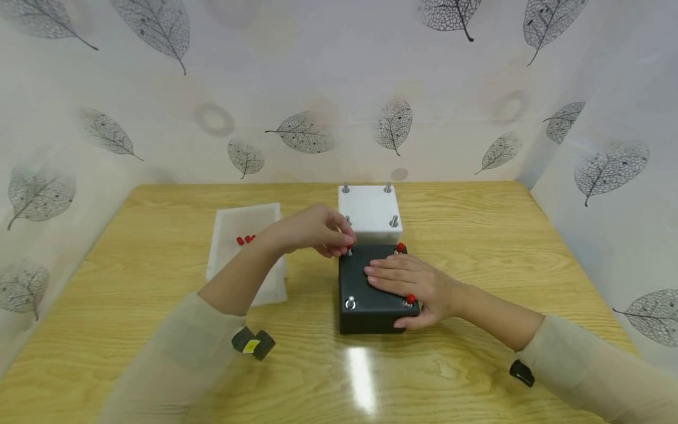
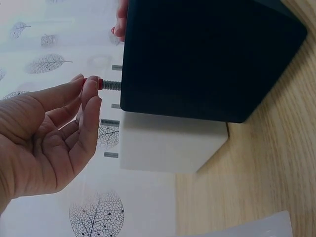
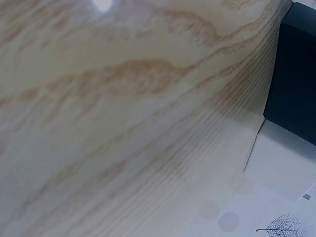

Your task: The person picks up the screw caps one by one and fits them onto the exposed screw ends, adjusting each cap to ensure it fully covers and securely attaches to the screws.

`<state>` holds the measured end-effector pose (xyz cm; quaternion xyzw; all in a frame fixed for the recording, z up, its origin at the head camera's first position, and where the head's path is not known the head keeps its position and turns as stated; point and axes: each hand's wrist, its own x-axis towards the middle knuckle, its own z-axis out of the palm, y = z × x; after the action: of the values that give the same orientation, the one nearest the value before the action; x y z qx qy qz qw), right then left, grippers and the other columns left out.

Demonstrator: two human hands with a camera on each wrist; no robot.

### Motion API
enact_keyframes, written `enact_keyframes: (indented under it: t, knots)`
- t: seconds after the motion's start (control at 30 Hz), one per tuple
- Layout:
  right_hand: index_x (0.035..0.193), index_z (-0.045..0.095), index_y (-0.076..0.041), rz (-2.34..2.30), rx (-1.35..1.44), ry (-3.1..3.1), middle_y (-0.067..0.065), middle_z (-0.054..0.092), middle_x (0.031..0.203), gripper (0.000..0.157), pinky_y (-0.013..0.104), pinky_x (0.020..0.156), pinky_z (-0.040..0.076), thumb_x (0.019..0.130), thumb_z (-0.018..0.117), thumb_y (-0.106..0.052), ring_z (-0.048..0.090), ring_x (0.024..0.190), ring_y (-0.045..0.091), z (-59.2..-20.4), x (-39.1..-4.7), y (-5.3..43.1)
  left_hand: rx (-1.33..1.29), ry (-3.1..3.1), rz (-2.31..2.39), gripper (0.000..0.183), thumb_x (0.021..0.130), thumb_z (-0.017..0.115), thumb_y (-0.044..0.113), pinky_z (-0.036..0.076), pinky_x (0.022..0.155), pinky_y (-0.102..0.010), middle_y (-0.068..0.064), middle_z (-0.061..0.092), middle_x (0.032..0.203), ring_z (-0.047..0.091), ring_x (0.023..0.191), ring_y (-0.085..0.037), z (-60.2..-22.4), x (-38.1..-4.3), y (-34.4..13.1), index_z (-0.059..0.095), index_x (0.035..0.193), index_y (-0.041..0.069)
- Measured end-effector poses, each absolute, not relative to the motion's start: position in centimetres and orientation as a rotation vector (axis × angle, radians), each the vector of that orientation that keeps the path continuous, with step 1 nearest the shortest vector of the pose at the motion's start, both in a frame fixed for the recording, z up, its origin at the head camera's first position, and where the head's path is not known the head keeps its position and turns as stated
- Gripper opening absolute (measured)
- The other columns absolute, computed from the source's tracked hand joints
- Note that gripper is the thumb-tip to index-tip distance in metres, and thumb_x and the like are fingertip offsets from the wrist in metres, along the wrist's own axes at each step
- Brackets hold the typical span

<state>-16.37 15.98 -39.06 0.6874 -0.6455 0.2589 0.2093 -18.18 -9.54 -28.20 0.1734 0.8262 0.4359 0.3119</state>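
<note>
A black box (image 1: 357,280) stands on the table with a threaded metal stud at each top corner. My left hand (image 1: 312,228) pinches a small red cap (image 2: 100,84) between thumb and fingers, at the tip of the far-left stud (image 2: 111,86). Lying across the box top, my right hand (image 1: 415,285) has its fingers extended and its thumb down by the near-right edge. Red caps sit on the far-right stud (image 1: 401,247) and the near-right stud (image 1: 410,299). The near-left stud (image 1: 351,302) is bare metal. In the right wrist view, the hand is out of sight.
Directly behind the black box is a white box (image 1: 369,206) with bare studs at its corners. To the left lies a shallow white tray (image 1: 228,221) holding several loose red caps (image 1: 248,239). The wooden table (image 1: 466,218) meets a leaf-patterned curtain (image 1: 318,88) at the back.
</note>
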Motion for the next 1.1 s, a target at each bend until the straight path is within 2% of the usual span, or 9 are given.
enact_keyframes:
  t: [0.47,0.87,1.1]
  knots:
    - [0.128,0.054,0.006,0.731,1.916,-1.792,0.019,0.052,0.135,0.066,0.037,0.11,0.033,0.088,0.059,-0.047,0.048,0.125,0.031,-39.0,-16.3,15.9,0.484,2.173,1.138,0.015,0.092,0.059,0.008,0.056,0.067,-0.029,-0.008,0.065,0.078,0.061,0.07,-0.017,-29.3,-18.5,-9.6,0.068,0.099,-0.001]
    - [0.127,0.054,0.006,0.732,1.918,-1.79,0.019,0.052,0.135,0.066,0.037,0.11,0.033,0.088,0.06,-0.047,0.048,0.125,0.031,-39.0,-16.4,15.9,0.473,2.177,1.142,0.018,0.092,0.06,0.012,0.057,0.07,-0.03,-0.007,0.067,0.084,0.061,0.071,-0.014,-29.3,-18.6,-10.0,0.068,0.103,0.001]
    - [0.127,0.054,0.006,0.73,1.922,-1.782,0.019,0.052,0.134,0.067,0.038,0.11,0.033,0.087,0.061,-0.046,0.049,0.125,0.032,-39.0,-16.4,15.9,0.443,2.184,1.157,0.018,0.091,0.061,0.012,0.057,0.073,-0.032,-0.014,0.068,0.09,0.063,0.075,-0.017,-29.1,-18.5,-10.6,0.067,0.104,0.001]
